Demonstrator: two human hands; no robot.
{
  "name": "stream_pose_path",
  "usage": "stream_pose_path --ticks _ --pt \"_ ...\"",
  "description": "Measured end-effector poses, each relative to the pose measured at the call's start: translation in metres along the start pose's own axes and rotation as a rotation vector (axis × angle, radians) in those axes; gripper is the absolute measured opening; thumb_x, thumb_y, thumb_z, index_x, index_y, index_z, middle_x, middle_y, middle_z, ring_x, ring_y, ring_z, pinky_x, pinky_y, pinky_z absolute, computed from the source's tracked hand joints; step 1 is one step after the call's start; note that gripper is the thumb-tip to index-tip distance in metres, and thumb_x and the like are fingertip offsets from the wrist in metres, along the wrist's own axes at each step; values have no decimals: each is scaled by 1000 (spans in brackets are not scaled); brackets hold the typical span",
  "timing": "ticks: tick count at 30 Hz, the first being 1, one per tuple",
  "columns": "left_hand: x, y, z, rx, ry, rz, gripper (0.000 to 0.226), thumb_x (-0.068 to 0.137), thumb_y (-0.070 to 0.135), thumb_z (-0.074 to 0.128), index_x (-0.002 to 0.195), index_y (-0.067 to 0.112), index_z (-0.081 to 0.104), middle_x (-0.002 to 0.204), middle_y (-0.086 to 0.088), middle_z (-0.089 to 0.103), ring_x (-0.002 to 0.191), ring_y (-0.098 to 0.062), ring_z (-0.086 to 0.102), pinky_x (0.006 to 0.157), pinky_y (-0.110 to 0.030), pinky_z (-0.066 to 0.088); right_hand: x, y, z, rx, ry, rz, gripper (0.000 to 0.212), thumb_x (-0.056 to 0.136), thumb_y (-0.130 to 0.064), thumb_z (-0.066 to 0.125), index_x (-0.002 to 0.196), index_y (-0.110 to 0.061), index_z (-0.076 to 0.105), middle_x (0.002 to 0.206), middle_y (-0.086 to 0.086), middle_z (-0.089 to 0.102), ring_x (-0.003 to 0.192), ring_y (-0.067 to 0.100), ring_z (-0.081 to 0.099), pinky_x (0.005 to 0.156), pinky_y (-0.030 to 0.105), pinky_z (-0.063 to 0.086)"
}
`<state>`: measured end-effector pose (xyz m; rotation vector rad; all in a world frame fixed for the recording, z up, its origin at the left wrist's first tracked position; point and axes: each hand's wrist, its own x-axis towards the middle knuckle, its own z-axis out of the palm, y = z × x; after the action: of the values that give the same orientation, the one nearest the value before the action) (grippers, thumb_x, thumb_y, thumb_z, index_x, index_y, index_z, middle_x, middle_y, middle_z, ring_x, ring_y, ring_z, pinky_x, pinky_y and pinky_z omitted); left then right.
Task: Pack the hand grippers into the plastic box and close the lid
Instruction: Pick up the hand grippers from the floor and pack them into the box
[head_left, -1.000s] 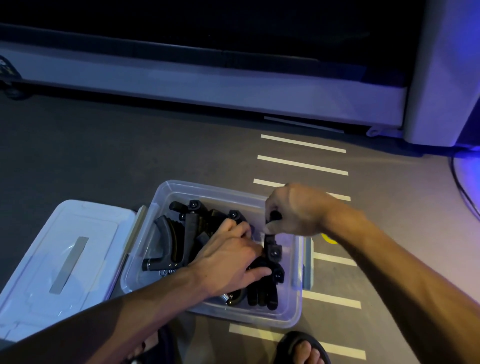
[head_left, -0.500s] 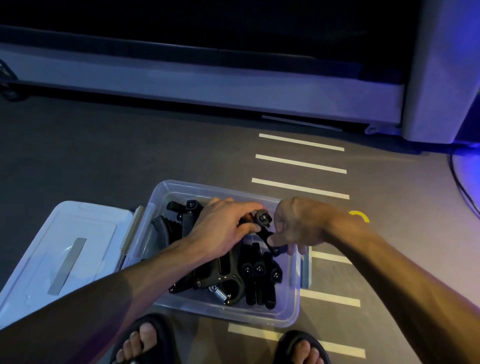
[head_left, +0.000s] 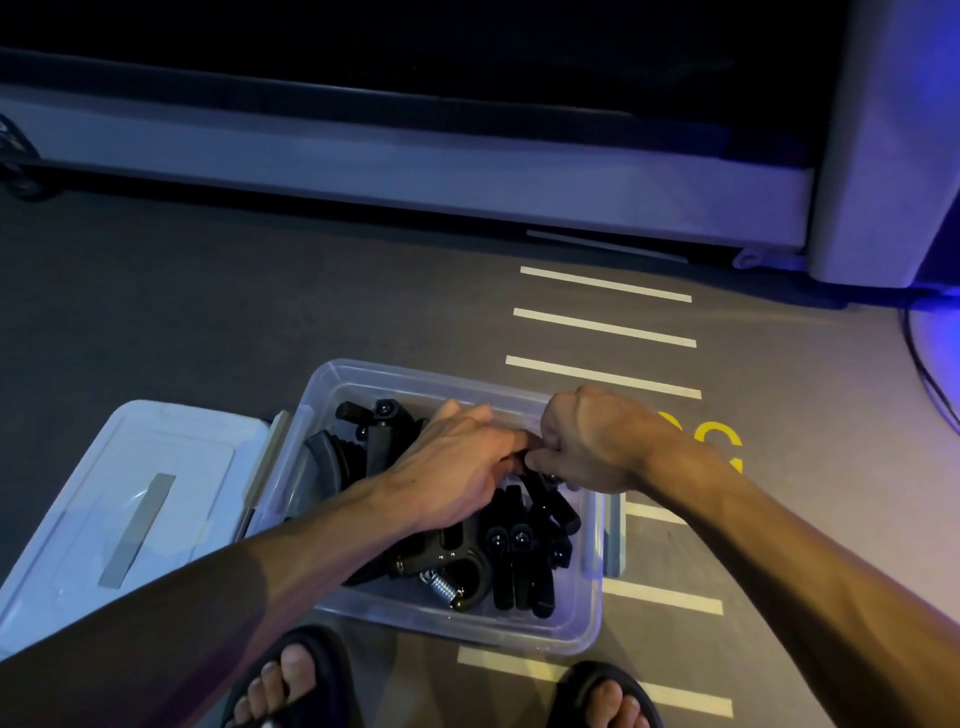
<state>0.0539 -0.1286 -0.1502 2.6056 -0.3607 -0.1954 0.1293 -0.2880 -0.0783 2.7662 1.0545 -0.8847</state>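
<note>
Fingers of our left hand (head_left: 457, 467) and right hand (head_left: 587, 441) met over the middle of the box (head_left: 322, 400), both pinched together on one black gripper (head_left: 545, 493) whose handles hung down from under the right knuckles. The exact hold was hidden where the fingertips touched, but both hands were curled closed around that piece, not spread. Our left hand came in from the near left, palm down, its wrist covering part of the pile; our right hand came from the right, fist-like, above the box's right half.

Below the hands lay the other grippers (head_left: 519, 566), all black, crowded inside the clear box: several straight handles side by side toward the near right corner, a curved frame with a bare metal spring (head_left: 441, 584) near the front wall, and more pieces toward the far left corner. We could not count them.

The box stood open on the grey floor (head_left: 156, 312). Its lid (head_left: 130, 499) lay flat just beside the box's left wall, top face up, with a grey strip along its middle. White stripes (head_left: 602, 327) and a yellow mark (head_left: 717, 436) were painted on the floor to the right of the box. Our sandalled feet (head_left: 291, 686) showed at the near edge, just before the box.
</note>
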Motion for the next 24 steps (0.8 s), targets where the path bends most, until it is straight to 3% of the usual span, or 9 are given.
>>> stream_pose_path --ticks 3,7,9,12,14,18,20,22,24 --pt "-6 -2 2 -19 -55 -59 28 98 37 52 124 46 55 91 8 52 95 -18 46 86 -36 40 -1 -4 0 -14 3 0 36 92 -52 57 105 -19 58 111 12 68 111 29 58 86 34 47" --pt "-5 -1 -4 -56 -96 -68 27 99 36 52 122 48 59 91 8 52 95 -18 43 89 -38 40 1 -10 -6 1 -18 -9 29 90 -50 62 86 -24 50 106 11 69 105 30 61 82 33 48" --pt "-6 -1 -5 -52 -102 -63 29 100 36 51 126 48 58 90 8 53 97 -18 45 90 -36 37 3 -10 -7 12 -33 4 36 89 -51 63 75 -23 44 87 8 66 92 29 61 78 31 49" --pt "-8 -1 -4 -73 -32 -60 25 100 31 53 121 42 63 86 14 51 96 -13 41 84 -29 30 2 -10 -4 31 -47 36 45 87 -52 63 64 -19 41 63 0 45 78 28 56 75 30 50" --pt "-8 -1 -6 -75 54 -62 26 100 26 55 120 38 66 90 18 61 94 -8 41 81 -25 25 5 -10 -5 61 -70 60 42 83 -49 66 61 -18 48 58 -1 51 74 24 61 79 34 56" --pt "-7 -6 -14 -96 156 -157 35 100 17 54 125 39 64 100 24 68 97 -7 44 83 -20 25 13 -10 -5 63 -128 127 35 79 -44 67 70 -10 74 47 0 64 39 8 55 66 30 59" --pt "-7 -9 -17 -106 193 -174 37 98 15 55 124 40 64 98 24 68 98 -7 45 83 -18 25 13 -13 4 40 -115 120 38 80 -49 62 93 -15 71 57 2 65 57 12 63 66 28 53" --pt "-8 -11 -19 -111 226 -172 37 97 13 56 122 39 65 97 25 69 96 -5 45 83 -15 23 11 -15 13 -8 -37 103 46 81 -52 60 114 -20 62 93 8 68 92 26 65 71 28 45" --pt "-10 -12 -20 -105 246 -165 34 96 14 59 120 38 66 97 25 70 95 -3 45 83 -17 24 10 -12 11 -30 22 75 46 84 -52 58 120 -23 58 107 8 65 105 31 62 77 32 46"
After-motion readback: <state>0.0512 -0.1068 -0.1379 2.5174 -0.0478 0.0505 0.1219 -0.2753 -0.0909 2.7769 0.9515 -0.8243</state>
